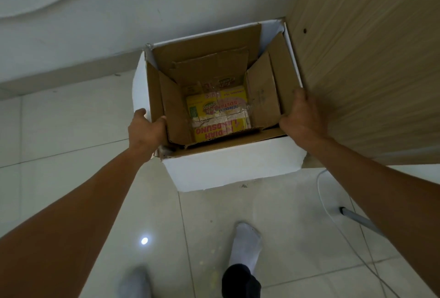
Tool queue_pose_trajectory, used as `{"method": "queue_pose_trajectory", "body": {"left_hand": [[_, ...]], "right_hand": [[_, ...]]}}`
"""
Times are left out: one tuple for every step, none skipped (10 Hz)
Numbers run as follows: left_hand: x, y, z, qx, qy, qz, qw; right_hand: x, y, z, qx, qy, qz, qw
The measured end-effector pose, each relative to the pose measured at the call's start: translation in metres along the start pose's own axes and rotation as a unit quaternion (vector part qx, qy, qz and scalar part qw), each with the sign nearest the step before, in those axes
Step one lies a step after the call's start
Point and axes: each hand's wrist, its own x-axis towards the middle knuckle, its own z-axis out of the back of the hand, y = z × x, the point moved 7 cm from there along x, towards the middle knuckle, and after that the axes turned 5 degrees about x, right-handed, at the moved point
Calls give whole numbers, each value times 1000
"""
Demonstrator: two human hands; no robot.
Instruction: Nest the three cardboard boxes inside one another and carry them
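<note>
Two bare forearms reach up from the lower corners of the frame. Left hand (145,128) clamps its grip on the left rim of the white box (228,169), thumb hooked inside; right hand (301,116) clamps on the right rim. At centre frame, the white box opens up toward the camera, a brown box (264,97) nested inside it and a yellow printed box (219,112) at the bottom. Socked feet (245,245) stand on the tiled floor (59,131) below.

White wall (95,23), wood-grain panel (369,59), glossy tiled floor (285,226)
</note>
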Motion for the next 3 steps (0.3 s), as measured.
{"method": "queue_pose_trajectory", "body": {"left_hand": [[-16,-16,17,-16,-11,-38,999],[-37,-32,34,-54,-9,-80,995],[-62,-41,54,-89,-1,-88,992]], "right_hand": [[-9,14,8,53,8,-20,998],[-26,26,24,163,0,-55,985],[-53,37,43,284,-10,-78,955]]}}
